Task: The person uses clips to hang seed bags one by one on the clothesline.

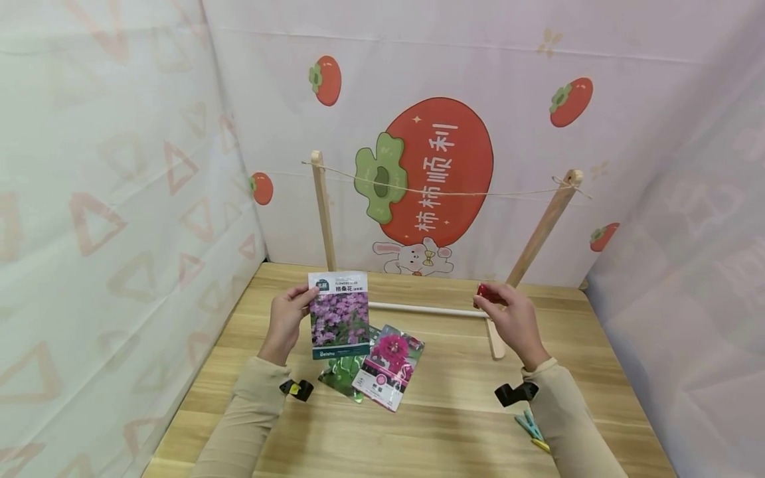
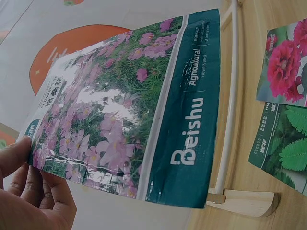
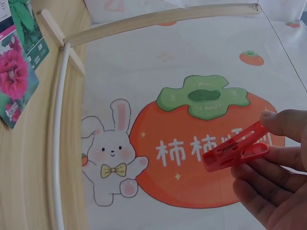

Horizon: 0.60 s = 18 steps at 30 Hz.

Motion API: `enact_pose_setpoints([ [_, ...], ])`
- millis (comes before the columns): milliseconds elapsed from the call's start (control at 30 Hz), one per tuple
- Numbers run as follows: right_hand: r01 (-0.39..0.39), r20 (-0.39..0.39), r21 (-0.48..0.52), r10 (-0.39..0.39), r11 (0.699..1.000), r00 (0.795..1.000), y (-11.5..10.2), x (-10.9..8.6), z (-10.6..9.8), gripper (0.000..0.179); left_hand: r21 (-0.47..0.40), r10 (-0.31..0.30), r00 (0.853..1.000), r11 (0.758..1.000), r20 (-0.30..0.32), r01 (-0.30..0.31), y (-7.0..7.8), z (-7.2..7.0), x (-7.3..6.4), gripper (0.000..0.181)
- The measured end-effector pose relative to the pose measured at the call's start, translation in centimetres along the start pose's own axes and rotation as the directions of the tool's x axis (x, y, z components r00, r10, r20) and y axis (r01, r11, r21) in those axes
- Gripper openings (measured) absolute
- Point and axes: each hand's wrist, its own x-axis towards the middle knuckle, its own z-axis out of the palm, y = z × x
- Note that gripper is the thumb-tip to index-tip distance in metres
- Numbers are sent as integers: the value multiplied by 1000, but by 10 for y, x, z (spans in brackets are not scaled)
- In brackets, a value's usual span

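Observation:
My left hand (image 1: 289,320) pinches a seed packet (image 1: 339,318) by its upper left corner, thumb on the printed front. Purple-pink flowers and a dark green band marked "Beishu" show on the packet, held upright above the table. Between thumb and fingers of my right hand (image 1: 515,322) is a red clothespin (image 3: 235,149), its handle ends apart in the right wrist view. Beyond both hands a thin string (image 1: 442,193) runs between two wooden posts. The packet and the clothespin are both apart from the string.
Two more seed packets overlap on the table: one with a magenta flower (image 1: 390,368), one with green leaves (image 1: 342,377). Teal and yellow clothespins (image 1: 531,428) lie by the right forearm. A white rod (image 1: 427,309) joins the wooden posts (image 1: 544,226) low down.

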Motion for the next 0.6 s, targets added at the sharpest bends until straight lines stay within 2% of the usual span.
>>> enact_pose_setpoints([
  [233,33,27,19,-34,999,999,-12,12,0,27,-20,27,1000,999,14,-27,10,3,6,28],
  [600,113,-7,47,-113,992,994,-24,29,-3,26,-22,79,996,997,34,-78,34,5,14,18],
])
